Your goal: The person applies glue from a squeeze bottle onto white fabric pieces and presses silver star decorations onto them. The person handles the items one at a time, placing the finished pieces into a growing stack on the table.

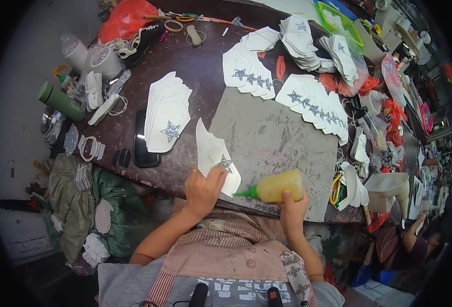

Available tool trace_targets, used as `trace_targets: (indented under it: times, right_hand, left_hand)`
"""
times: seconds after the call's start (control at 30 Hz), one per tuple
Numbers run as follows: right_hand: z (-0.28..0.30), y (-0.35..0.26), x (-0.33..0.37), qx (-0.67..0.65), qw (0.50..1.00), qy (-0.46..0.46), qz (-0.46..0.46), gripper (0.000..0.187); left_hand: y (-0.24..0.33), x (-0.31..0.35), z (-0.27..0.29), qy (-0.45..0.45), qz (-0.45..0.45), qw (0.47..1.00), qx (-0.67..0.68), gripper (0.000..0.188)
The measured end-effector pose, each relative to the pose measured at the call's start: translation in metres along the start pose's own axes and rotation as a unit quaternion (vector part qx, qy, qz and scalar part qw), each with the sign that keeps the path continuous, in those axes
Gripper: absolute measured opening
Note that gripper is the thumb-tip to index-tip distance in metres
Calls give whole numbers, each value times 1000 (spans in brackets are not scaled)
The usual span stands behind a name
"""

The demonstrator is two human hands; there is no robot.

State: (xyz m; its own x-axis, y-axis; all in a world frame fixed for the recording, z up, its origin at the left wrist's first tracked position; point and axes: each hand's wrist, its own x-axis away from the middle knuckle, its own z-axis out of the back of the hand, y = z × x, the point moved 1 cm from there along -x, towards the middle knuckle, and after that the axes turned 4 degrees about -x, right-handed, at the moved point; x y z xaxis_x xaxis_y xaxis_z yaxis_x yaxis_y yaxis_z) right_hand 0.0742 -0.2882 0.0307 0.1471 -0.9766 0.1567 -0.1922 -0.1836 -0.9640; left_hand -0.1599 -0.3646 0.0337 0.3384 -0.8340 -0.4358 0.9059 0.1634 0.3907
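My left hand [202, 192] pinches the lower edge of a white shoe-upper piece [210, 146] with a silver glitter star. The piece stretches over the near left part of a grey, stained board [267, 135]. In my right hand [293, 209] lies a squeeze bottle [281, 186] of yellowish glue, tilted on its side. Its green nozzle points left, and the tip is close to the lower end of the white piece; I cannot tell if they touch. Left of the piece sits a fanned stack of white upper pieces [167, 102], the top one showing a star.
Overlapping rows of starred pieces [313, 105] lie beyond the board, with more stacks [298, 43] behind. A black phone [147, 138] rests beside the left stack. A green bottle [61, 101] stands at the far left. Scissors [334, 190] and a white container [387, 187] are right.
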Motion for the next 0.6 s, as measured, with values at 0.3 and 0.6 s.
trace_targets:
  times: [0.3,0.6]
  right_hand:
    - [-3,-3,22,-24,999,-13,-17,46]
    - [43,-16,-61,-241,961,68,114,49]
  left_hand:
    - [-3,2,3,-5,37,998,47,32]
    - [-79,-203,7,-70,144,864,478,67]
